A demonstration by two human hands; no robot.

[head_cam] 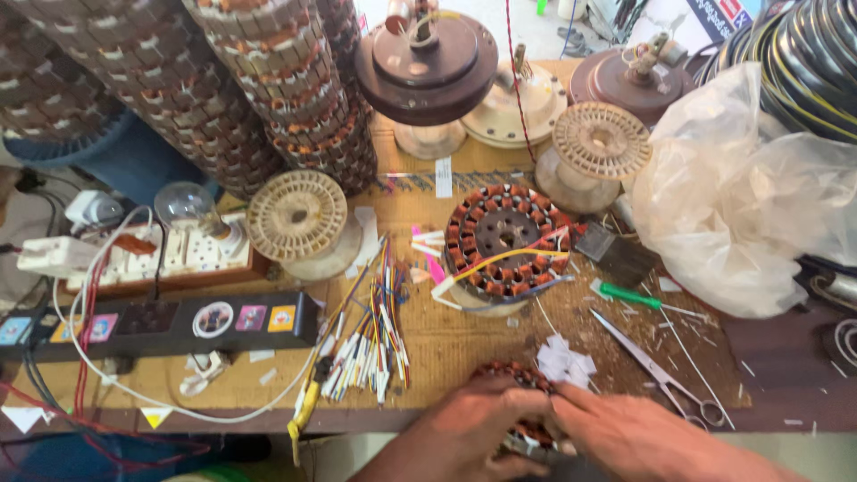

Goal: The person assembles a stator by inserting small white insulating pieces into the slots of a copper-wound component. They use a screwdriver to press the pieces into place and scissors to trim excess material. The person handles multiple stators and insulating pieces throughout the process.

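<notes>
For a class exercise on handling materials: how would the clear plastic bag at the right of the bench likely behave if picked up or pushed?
The clear plastic bag is crumpled and thin, so it would probably be floppy and light. Pushed, it would likely crumple or slide rather than roll. Its puffed shape suggests it could brush the brush beside it.

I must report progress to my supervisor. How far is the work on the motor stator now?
Looks done: one wound stator, copper coils all round and coloured leads coming out, sits mid-bench. In hand: the left hand and right hand both grip another stator at the bench edge; its coils show, no leads visible. Probably left: fitting leads from the wire bundle. The scissors lie unused.
</notes>
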